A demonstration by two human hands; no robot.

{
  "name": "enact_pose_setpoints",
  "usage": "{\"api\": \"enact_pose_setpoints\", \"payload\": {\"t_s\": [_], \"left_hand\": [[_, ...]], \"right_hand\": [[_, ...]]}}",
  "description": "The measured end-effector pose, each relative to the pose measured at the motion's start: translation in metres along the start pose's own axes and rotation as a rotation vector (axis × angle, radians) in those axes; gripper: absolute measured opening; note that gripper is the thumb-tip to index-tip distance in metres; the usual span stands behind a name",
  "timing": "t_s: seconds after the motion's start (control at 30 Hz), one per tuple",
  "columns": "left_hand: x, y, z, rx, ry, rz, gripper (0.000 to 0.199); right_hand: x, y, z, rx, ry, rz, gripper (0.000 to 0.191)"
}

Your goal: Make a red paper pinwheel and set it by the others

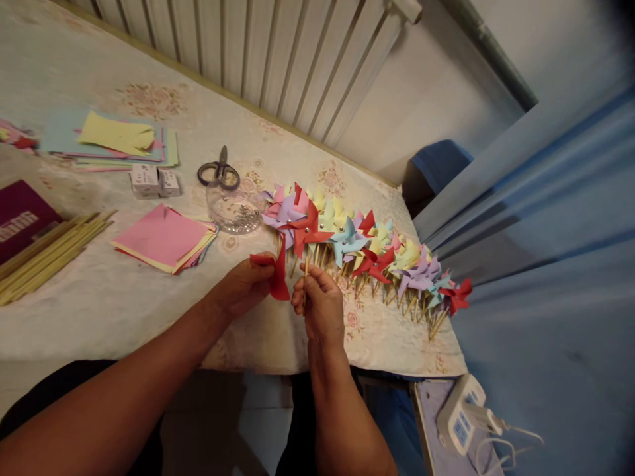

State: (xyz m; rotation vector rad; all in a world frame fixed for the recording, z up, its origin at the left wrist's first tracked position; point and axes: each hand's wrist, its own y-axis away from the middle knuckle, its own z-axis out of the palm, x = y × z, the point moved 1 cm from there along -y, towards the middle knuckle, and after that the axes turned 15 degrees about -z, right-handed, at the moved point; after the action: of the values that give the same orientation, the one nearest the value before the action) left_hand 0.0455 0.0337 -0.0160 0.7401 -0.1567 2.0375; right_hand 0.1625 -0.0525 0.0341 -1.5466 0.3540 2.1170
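Observation:
My left hand (247, 287) is closed on a piece of red paper (280, 276), folded or curled, held above the table. Just to its right, my right hand (321, 296) pinches a thin wooden stick (305, 281) that points up and away from me. The paper and the stick are close together; whether they are joined I cannot tell. Beyond my hands lies a long row of finished paper pinwheels (344, 241) in red, yellow, blue and purple, their sticks toward me. A clear dish (238, 213) with small metal pins sits behind my left hand.
Black-handled scissors (219, 173) lie behind the dish. Stacked pink paper squares (161, 237), small white boxes (155, 181), coloured sheets (59, 135) and a bundle of sticks (54, 254) are on the left. A radiator (258, 59) borders the back; a power strip (461, 413) is lower right.

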Motion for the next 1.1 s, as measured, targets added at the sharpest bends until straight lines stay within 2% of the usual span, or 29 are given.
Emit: {"api": "enact_pose_setpoints", "payload": {"t_s": [0.43, 0.7, 0.97, 1.1], "left_hand": [[0.0013, 0.0026, 0.0008, 0.016, -0.003, 0.009, 0.02], [0.0009, 0.0013, -0.0005, -0.025, -0.002, 0.001, 0.017], [-0.0009, 0.0016, -0.0013, 0.03, -0.034, -0.013, 0.024], [-0.0006, 0.0025, 0.0004, 0.019, -0.055, 0.001, 0.021]], "right_hand": [[-0.0009, -0.001, 0.0008, -0.004, 0.027, 0.035, 0.026], [-0.0015, -0.0014, 0.0005, 0.011, 0.065, 0.021, 0.023], [-0.0002, -0.0007, -0.0001, -0.002, 0.076, 0.009, 0.023], [0.0007, 0.0004, 0.0007, -0.005, 0.08, 0.007, 0.027]]}}
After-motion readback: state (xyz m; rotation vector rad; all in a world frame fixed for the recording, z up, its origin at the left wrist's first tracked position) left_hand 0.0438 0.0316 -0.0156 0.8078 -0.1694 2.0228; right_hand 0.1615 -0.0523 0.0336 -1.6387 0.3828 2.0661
